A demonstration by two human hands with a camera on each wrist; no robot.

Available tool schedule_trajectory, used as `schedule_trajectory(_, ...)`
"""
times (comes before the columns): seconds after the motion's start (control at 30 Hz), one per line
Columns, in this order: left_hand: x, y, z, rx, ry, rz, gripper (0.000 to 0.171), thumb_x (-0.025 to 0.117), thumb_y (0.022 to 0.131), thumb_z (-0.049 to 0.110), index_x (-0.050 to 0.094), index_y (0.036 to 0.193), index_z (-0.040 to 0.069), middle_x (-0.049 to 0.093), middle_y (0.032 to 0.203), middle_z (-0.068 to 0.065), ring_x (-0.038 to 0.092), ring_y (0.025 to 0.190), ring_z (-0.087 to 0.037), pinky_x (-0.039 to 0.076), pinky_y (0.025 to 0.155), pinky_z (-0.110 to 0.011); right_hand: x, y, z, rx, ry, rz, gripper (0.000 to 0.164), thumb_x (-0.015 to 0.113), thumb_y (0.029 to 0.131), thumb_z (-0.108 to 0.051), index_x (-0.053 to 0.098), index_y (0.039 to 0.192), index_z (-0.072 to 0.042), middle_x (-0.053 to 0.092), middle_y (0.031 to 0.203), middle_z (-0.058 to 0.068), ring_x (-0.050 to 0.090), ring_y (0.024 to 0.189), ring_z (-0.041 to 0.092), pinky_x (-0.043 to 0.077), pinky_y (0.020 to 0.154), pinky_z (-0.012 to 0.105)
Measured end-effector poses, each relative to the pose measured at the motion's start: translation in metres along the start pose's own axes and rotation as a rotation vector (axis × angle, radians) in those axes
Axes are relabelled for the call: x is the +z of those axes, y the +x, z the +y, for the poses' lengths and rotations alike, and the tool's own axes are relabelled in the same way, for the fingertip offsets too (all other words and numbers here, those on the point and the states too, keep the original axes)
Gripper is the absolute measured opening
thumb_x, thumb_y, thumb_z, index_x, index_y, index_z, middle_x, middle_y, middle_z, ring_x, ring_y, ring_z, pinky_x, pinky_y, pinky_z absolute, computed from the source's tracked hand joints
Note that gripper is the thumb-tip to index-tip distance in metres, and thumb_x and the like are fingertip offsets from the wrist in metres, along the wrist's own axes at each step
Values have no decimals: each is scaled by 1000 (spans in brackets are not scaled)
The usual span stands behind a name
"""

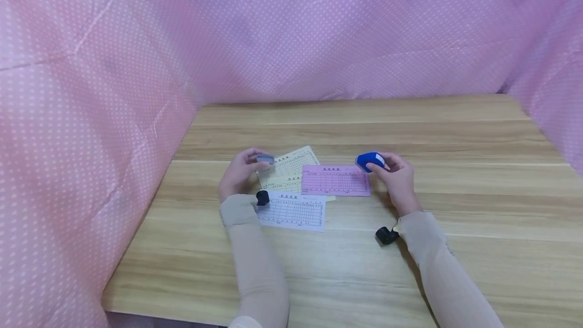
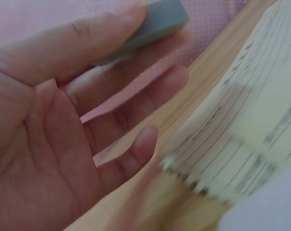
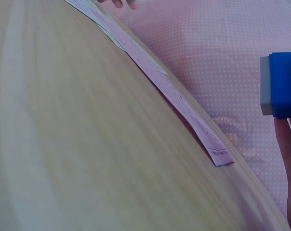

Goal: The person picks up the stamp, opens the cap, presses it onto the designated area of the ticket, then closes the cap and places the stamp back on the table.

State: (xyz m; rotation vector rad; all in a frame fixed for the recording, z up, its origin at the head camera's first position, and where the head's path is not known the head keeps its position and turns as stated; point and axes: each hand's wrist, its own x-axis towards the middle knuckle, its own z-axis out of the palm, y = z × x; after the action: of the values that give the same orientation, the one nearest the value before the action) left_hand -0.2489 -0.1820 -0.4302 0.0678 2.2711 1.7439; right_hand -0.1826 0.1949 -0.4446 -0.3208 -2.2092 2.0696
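My left hand [image 1: 238,175] pinches a small grey, cap-like block [image 2: 165,23] between thumb and index finger, while the other fingers stay loosely spread in the left wrist view. It hovers at the left edge of the pale yellow printed slips [image 1: 296,160]. In my right hand [image 1: 402,182] is a blue stamp-like block [image 1: 370,161] with a grey layer on one side, gripped by thumb and fingers. That block is above the right end of a pink printed slip [image 1: 336,189]. A white printed slip [image 1: 293,214] lies nearest me, partly under the left wrist camera.
The slips overlap on a wooden table [image 1: 346,277]. Pink dotted cloth [image 1: 319,34] hangs behind the table and along its sides. A black wrist camera [image 1: 386,236] sticks out from the right sleeve, and another [image 1: 262,197] from the left.
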Motion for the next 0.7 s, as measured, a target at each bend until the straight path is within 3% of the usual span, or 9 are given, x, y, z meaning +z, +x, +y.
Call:
schedule_trajectory(0.37, -14, -8, -5, 15, 54, 13, 33, 69, 88, 11, 62, 120, 5, 67, 119, -12, 61, 106, -14, 37, 109, -40, 0, 1, 1, -14, -15, -2, 33, 77, 82, -33, 65, 110, -19, 62, 109, -14, 59, 100, 4, 51, 79, 10)
schedule_trajectory(0.7, -22, -15, -10, -27, 60, 31, 35, 67, 90, 8, 61, 124, 5, 66, 117, -9, 58, 105, -15, 39, 102, -34, 0, -1, 1, -28, 25, -8, 27, 78, 82, -28, 66, 105, -22, 64, 102, -18, 60, 98, 2, 52, 78, 10)
